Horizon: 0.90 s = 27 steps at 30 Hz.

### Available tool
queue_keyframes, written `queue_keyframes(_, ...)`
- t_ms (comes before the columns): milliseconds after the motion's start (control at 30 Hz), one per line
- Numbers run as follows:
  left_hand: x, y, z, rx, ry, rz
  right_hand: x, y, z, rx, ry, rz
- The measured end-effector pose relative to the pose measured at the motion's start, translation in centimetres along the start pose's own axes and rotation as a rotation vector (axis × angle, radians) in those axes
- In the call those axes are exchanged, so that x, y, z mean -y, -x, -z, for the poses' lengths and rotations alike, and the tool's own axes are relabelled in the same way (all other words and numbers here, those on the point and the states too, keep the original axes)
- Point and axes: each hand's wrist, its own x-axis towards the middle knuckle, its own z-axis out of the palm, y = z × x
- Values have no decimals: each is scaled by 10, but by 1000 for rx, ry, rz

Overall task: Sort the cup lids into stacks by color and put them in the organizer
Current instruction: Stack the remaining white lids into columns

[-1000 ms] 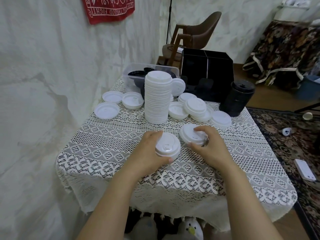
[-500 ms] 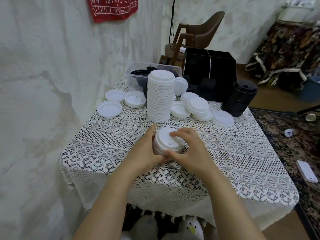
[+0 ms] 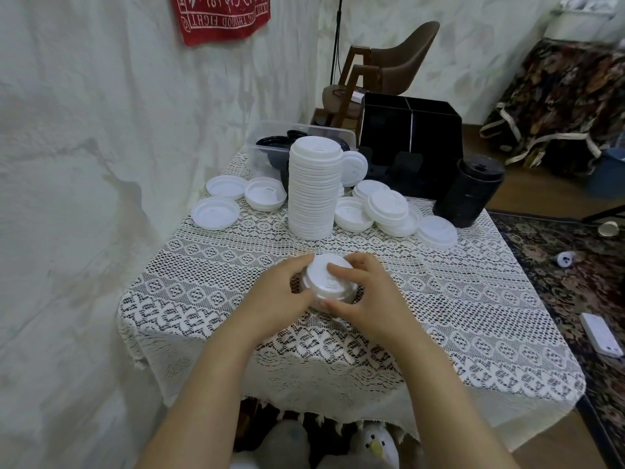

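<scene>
A short stack of white lids (image 3: 321, 280) sits on the lace tablecloth near the table's middle. My left hand (image 3: 279, 294) grips its left side and my right hand (image 3: 367, 297) grips its right side, with fingers over the top lid. Behind stands a tall stack of white lids (image 3: 314, 187). Loose white lids (image 3: 385, 206) lie to its right and more white lids (image 3: 214, 213) to its left. A stack of black lids (image 3: 468, 192) stands at the right. The black organizer (image 3: 411, 143) is at the back.
A clear plastic bin (image 3: 267, 147) holding black lids stands at the back left by the wall. The table's front edge (image 3: 338, 394) is close to me. A brown chair (image 3: 389, 69) is behind the table. Small things lie on the patterned rug (image 3: 575, 275) at the right.
My hands came together: the right hand brought its white lid onto the lid under my left hand, and both now hold one short stack.
</scene>
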Motion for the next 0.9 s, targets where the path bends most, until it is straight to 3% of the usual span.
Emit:
queue_keyframes(567, 7, -9, 5, -1, 109, 18, -7, 1, -6, -29, -57, -11)
queue_keyframes(767, 20, -26, 30, -357, -272, -3, -8, 3, -8, -32, -47, -17)
queue_keyframes(900, 36, -55, 54, -441, -564, -14, -9, 2, -7, -26, -51, -19)
